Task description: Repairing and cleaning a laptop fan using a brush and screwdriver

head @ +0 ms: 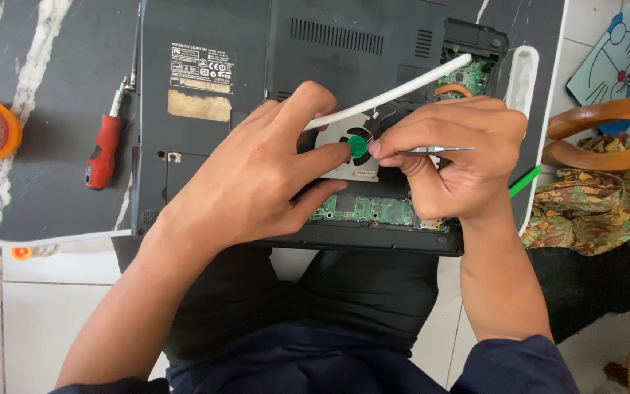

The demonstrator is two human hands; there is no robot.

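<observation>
The thin silver metal pry tool [437, 150] lies horizontal, tip pointing right, pinched in the right hand [450, 157]. The left hand [257, 182] pinches a green round sticker [357, 146] over the grey cooling fan [348, 157] inside the opened dark laptop [205, 117] on the desk [52, 95].

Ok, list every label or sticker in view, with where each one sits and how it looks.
Rating label: laptop underside, upper left; white rectangle with dark print.
Torn sticker patch: just below it; tan, ragged rectangle.
Green round sticker: fan hub, between the fingertips of both hands.
Cartoon-cat picture: blue, on the floor, top right.
</observation>
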